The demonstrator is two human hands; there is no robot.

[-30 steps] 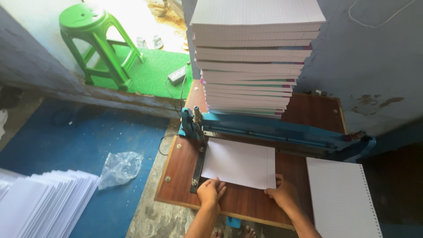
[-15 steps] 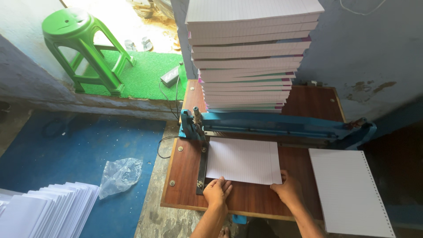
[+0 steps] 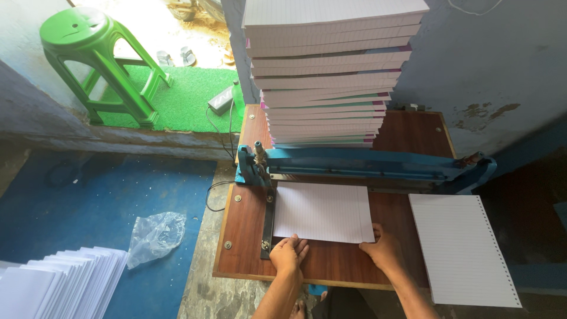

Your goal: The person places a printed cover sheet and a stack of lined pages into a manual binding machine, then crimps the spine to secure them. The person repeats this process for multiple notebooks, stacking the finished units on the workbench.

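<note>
While a tall stack of ruled paper [image 3: 328, 71] is sitting behind the blue punching machine [image 3: 360, 162], the left hand [image 3: 288, 254] and right hand [image 3: 384, 248] are pressing flat, fingers released, on the ruled sheets [image 3: 322, 212].

A crumpled clear plastic bag [image 3: 156, 234], seemingly an empty wrapper, lies on the blue floor [image 3: 88, 195] left of the wooden board [image 3: 248, 236], just above a fanned stack of white sheets [image 3: 56, 282]. It is loosely bunched, translucent and greyish, and bears no visible label, though the view is too small to be sure. No signs, screens or labelled boxes appear anywhere else in the scene.
</note>
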